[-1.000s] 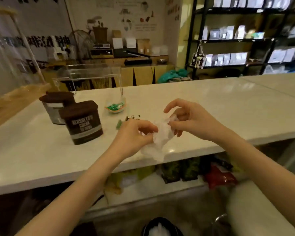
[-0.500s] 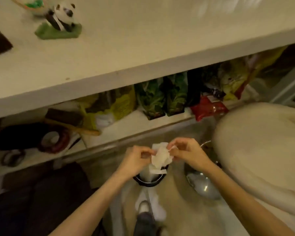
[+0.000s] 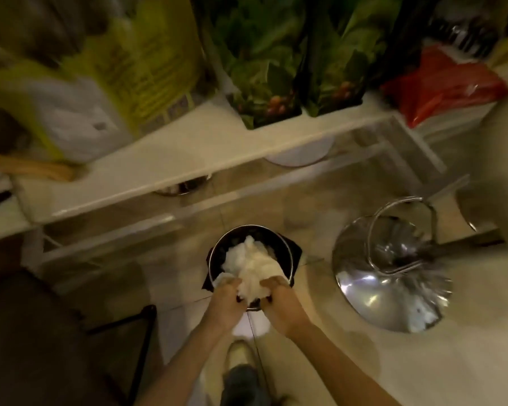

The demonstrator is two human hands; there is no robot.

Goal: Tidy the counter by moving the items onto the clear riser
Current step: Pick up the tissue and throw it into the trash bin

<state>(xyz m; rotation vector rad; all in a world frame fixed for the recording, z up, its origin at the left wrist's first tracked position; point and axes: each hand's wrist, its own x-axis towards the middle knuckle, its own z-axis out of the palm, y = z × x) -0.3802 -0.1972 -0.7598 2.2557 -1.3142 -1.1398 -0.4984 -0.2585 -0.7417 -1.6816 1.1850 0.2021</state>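
A crumpled white tissue (image 3: 251, 269) is pinched between both of my hands, low over a small round bin (image 3: 217, 253) with a black liner on the floor. My left hand (image 3: 225, 301) grips the tissue's left side and my right hand (image 3: 279, 303) grips its right side. The tissue's upper part hangs inside the bin's rim. The counter, the clear riser and the counter items are out of view.
A low white shelf (image 3: 188, 153) under the counter holds yellow bags (image 3: 123, 74), green leaf-print bags (image 3: 264, 63) and a red bag (image 3: 443, 80). A chrome stool base (image 3: 393, 273) stands right of the bin. A dark chair (image 3: 33, 341) is at the left. My shoe (image 3: 239, 354) is below.
My view dropped from the counter to the floor. Both hands carried the tissue down from counter height to the bin's mouth.
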